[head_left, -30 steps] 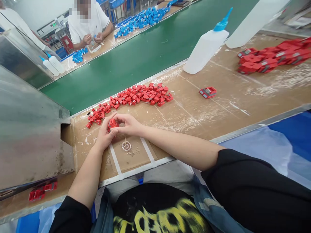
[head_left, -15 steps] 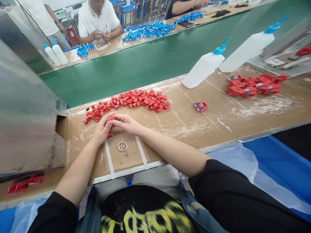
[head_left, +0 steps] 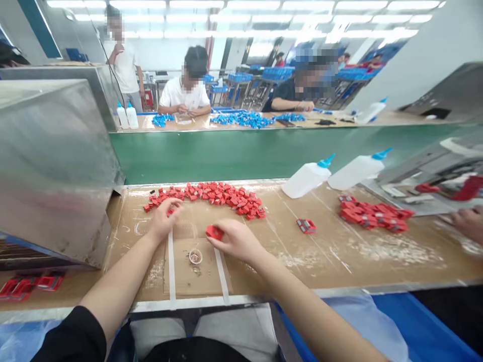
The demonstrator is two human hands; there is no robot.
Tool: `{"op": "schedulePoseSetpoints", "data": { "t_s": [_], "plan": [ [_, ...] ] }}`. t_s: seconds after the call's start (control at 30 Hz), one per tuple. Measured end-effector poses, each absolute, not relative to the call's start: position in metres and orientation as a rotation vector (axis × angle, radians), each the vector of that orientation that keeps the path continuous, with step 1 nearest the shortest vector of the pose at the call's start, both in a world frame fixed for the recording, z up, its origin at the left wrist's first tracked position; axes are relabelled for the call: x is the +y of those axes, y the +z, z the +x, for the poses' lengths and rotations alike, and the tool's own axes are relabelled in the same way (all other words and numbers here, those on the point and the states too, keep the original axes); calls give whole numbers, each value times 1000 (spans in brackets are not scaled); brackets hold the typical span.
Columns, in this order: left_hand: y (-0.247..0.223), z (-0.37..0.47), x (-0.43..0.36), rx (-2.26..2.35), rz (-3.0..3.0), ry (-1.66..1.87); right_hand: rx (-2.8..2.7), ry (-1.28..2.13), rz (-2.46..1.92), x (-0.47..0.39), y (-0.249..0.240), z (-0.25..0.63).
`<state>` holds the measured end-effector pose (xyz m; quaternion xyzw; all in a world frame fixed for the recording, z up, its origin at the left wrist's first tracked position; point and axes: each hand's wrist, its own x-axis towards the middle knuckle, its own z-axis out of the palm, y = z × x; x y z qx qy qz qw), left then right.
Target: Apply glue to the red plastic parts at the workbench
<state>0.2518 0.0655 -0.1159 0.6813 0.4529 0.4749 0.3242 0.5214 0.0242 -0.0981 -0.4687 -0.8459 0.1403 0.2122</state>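
My left hand [head_left: 164,217] is at the near left edge of a heap of small red plastic parts [head_left: 226,195]. Its fingers are curled, and a bit of red part [head_left: 170,211] shows between thumb and fingers. To the right, my right hand [head_left: 237,240] grips another red plastic part [head_left: 214,232] above the cardboard-covered bench. Fingers hide much of both pieces. Between my forearms, a small round cup [head_left: 195,257] with a thin stick in it sits on a cardboard sheet marked by white strips.
Two white squeeze bottles [head_left: 306,180] with blue nozzles stand beyond a lone red-grey part [head_left: 306,226]. Red assemblies [head_left: 373,215] are piled at right, near another person's hand [head_left: 470,221]. A metal housing [head_left: 56,176] borders the left. Past the green belt [head_left: 211,153], people sit by blue parts.
My hands were together around a red part; now they are apart, the right one having moved right with a red part. The head view has tilted up, and another person's hand appears at right.
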Motion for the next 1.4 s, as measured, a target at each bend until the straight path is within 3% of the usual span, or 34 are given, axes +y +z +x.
{"op": "schedulePoseSetpoints", "data": {
  "t_s": [0.2, 0.33, 0.4, 0.5, 0.57, 0.7, 0.8, 1.2, 1.4],
  "plan": [
    [-112, 263, 48, 1101, 2153, 1001, -2273, -167, -1763, -7, -139, 665],
    [-117, 265, 46, 1080, 2180, 959, -1884, -561, -1813, 12, -130, 683],
    [-121, 263, 48, 1078, 2176, 934, -1877, -422, -1615, 26, -112, 649],
    [-125, 259, 54, 1155, 2086, 983, -2113, 131, -1297, 45, -85, 573],
    [-127, 255, 59, 1236, 1971, 1071, -2286, 309, -1109, 58, -76, 529],
    [-125, 251, 64, 1307, 1793, 1226, -2578, 563, -684, 70, -89, 487],
    [-122, 255, 64, 1267, 1827, 1154, -2679, 769, -522, 65, -103, 487],
    [-124, 266, 71, 1167, 1990, 859, -2662, 779, -355, 49, -108, 486],
    [-126, 270, 66, 1195, 2055, 723, -2496, 1016, -427, 46, -109, 486]
  ]
}}
